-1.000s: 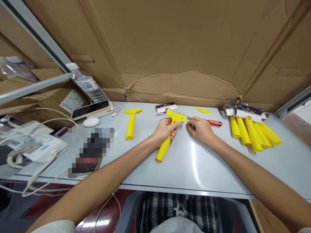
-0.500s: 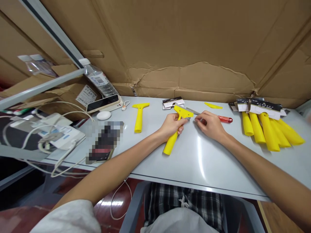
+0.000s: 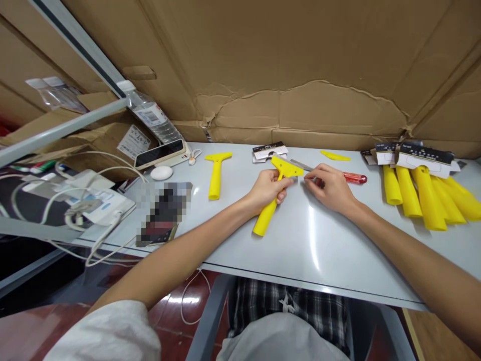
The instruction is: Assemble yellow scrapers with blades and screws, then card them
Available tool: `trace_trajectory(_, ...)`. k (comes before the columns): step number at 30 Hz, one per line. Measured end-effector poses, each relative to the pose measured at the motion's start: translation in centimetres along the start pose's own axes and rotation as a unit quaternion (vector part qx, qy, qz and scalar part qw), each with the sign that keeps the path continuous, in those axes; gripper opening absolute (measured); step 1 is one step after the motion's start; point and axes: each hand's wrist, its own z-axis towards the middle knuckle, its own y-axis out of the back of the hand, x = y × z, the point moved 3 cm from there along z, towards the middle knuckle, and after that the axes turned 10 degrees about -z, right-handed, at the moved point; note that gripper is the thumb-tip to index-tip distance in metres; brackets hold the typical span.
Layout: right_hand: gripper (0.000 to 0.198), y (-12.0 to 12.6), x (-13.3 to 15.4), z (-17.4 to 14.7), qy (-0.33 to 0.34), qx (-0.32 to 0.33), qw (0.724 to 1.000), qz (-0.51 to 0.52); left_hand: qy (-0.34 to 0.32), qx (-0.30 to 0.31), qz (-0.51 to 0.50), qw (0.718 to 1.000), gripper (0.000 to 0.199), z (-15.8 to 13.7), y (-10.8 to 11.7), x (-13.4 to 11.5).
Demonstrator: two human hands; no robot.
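My left hand (image 3: pixel 267 189) is closed round the neck of a yellow scraper (image 3: pixel 266 218), whose wide head points away from me and whose handle slants down toward the table's front. Close to the right end of that head, my right hand (image 3: pixel 328 185) has thumb and fingertips pinched together; anything between them is too small to make out. Behind the right hand lies a red-handled tool (image 3: pixel 355 178) with a metal shaft, which looks like a screwdriver. A second yellow scraper (image 3: pixel 215 180) rests to the left. A loose yellow strip (image 3: pixel 335 156) lies at the back.
Several yellow handles (image 3: pixel 428 200) with black-and-white cards (image 3: pixel 426 159) lie at right. More cards (image 3: pixel 269 152) sit at the back. On the left are a phone (image 3: pixel 160 154), a white oval object (image 3: pixel 161 173), cables, a power strip (image 3: pixel 101 205) and a water bottle (image 3: pixel 154 115). Cardboard (image 3: pixel 300 60) stands behind.
The camera view has shifted slightly, moving the whole scene a little in the picture. Both hands keep nearly the same pose, the scraper still in my left hand.
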Motion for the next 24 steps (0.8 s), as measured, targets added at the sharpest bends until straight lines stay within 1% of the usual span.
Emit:
trace_trajectory(3, 0.034, 0.5, 0.3, 0.1, -0.025, -0.011, 0.998, 0.049, 0.002, 0.005, 0.004, 1.000, 0.024, -0.1, -0.1, 0.0)
trace_trajectory(6, 0.041, 1.1, 0.8, 0.2, -0.066, -0.021, 0.991, 0.118, 0.011, 0.004, 0.011, 1.000, 0.022, -0.3, -0.2, -0.1)
trace_trajectory(9, 0.052, 1.2, 1.3, 0.2, -0.117, -0.018, 0.968, 0.220, 0.016, 0.004, 0.019, 1.000, 0.020, -0.5, -0.4, -0.2)
trace_trajectory(12, 0.064, 1.2, 1.7, 0.1, -0.163, 0.006, 0.939, 0.303, 0.015, 0.014, 0.023, 1.000, 0.021, -0.7, -0.6, -0.1)
trace_trajectory(14, 0.069, 1.3, 1.9, 0.1, -0.175, 0.016, 0.928, 0.327, 0.015, 0.025, 0.023, 0.999, 0.023, -0.8, -0.8, 0.0)
trace_trajectory(17, 0.073, 1.3, 2.0, 0.1, -0.176, 0.025, 0.921, 0.347, 0.013, 0.041, 0.023, 0.999, 0.024, -1.0, -0.9, 0.2)
trace_trajectory(24, 0.076, 0.8, 1.9, 0.1, -0.173, 0.040, 0.916, 0.361, 0.006, 0.046, 0.019, 0.999, 0.023, -1.0, -1.0, 0.2)
